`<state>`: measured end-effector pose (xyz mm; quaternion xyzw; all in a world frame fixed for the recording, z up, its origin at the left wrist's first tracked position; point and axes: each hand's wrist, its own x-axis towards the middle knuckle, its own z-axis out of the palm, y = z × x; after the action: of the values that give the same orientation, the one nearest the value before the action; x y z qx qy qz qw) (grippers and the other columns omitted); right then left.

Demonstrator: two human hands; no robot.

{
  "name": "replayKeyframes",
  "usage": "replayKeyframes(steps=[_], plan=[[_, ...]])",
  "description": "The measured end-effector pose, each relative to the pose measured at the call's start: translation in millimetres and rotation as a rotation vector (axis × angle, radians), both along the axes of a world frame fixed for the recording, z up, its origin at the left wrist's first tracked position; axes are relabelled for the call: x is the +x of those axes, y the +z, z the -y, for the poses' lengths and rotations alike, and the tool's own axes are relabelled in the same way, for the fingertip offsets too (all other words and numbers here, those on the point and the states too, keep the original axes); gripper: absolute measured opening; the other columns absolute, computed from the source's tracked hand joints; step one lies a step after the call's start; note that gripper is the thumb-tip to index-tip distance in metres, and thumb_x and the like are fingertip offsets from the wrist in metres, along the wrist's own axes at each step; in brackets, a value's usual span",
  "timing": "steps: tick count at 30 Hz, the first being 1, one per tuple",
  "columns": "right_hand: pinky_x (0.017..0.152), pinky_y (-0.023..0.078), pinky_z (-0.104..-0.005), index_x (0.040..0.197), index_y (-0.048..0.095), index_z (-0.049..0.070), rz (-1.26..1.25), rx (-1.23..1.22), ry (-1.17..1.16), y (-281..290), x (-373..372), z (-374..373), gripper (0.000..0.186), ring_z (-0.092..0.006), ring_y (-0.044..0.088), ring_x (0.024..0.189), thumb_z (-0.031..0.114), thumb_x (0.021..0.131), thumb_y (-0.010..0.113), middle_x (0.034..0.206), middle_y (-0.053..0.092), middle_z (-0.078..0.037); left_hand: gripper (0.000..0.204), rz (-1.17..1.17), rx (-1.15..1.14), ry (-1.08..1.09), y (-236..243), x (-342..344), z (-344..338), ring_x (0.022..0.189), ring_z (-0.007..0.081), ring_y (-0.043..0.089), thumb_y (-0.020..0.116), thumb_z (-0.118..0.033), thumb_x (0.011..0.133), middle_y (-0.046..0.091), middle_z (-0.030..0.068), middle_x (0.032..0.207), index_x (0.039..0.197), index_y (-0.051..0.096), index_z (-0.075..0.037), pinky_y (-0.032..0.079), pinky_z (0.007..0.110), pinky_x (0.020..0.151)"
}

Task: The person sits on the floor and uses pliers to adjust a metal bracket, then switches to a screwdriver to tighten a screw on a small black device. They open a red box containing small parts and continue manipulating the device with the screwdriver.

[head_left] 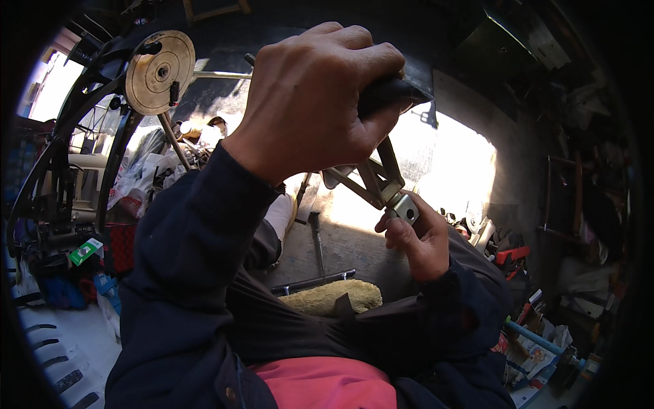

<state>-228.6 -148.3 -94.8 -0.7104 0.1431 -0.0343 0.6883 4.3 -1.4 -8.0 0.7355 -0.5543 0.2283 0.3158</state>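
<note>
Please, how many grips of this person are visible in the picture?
2: the left grip, above, closed around a black part; the right grip, lower right, pinching the end of a metal linkage.

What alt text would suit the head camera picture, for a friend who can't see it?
A person's left hand clasps a dark object, while the right hand holds the end of a metal bracket below it. Lower in the picture is a fuzzy yellowish pad; a pale round disc shows at upper left.

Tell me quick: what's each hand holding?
Left hand: closed around a black part, kind unclear.
Right hand: pinching the end block of a metal linkage.
</note>
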Motion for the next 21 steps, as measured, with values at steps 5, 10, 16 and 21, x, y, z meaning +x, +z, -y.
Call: replayKeyframes(steps=[5, 10, 16, 21], plan=[[0.057, 0.048, -0.0282, 0.129, 0.065, -0.004, -0.223, 0.579, 0.016, -2.2, 3.4, 8.3, 0.067, -0.0165, 0.06, 0.06, 0.057, 0.11, 0.049, 0.09, 0.072, -0.017, 0.03, -0.012, 0.006, 0.005, -0.4, -0.2, -0.3, 0.078, 0.0275, 0.076, 0.087, -0.029, 0.086, 0.075, 0.0105, 0.093, 0.106, 0.076, -0.01, 0.063, 0.032, 0.067], [0.055, 0.047, -0.0278, 0.127, 0.066, -0.005, -0.249, 0.643, 0.128, -3.4, 3.8, 13.8, 0.064, -0.0166, 0.06, 0.059, 0.055, 0.109, 0.051, 0.087, 0.072, -0.017, 0.03, -0.024, 0.017, 0.005, -0.5, 0.7, -0.9, 0.078, 0.0273, 0.076, 0.086, -0.03, 0.086, 0.075, 0.0104, 0.093, 0.106, 0.076, -0.01, 0.063, 0.032, 0.067], [0.055, 0.05, -0.027, 0.126, 0.067, -0.005, -0.247, 0.52, 0.094, 1.5, 3.3, 12.4, 0.049, -0.0153, 0.064, 0.059, 0.04, 0.106, 0.064, 0.088, 0.074, -0.014, 0.029, -0.017, 0.015, 0.002, -0.6, 0.6, -1.1, 0.077, 0.0277, 0.076, 0.086, -0.029, 0.086, 0.075, 0.0104, 0.093, 0.106, 0.076, -0.01, 0.063, 0.032, 0.067], [0.062, 0.054, -0.0302, 0.124, 0.067, -0.006, 0.137, -0.492, 0.024, 2.3, 3.3, -1.2, 0.036, -0.0144, 0.069, 0.068, 0.011, 0.095, 0.078, 0.087, 0.075, -0.013, 0.028, -0.002, 0.023, -0.004, -0.7, -0.4, -0.9, 0.078, 0.0284, 0.076, 0.086, -0.027, 0.085, 0.075, 0.011, 0.094, 0.106, 0.076, -0.01, 0.064, 0.033, 0.068]])
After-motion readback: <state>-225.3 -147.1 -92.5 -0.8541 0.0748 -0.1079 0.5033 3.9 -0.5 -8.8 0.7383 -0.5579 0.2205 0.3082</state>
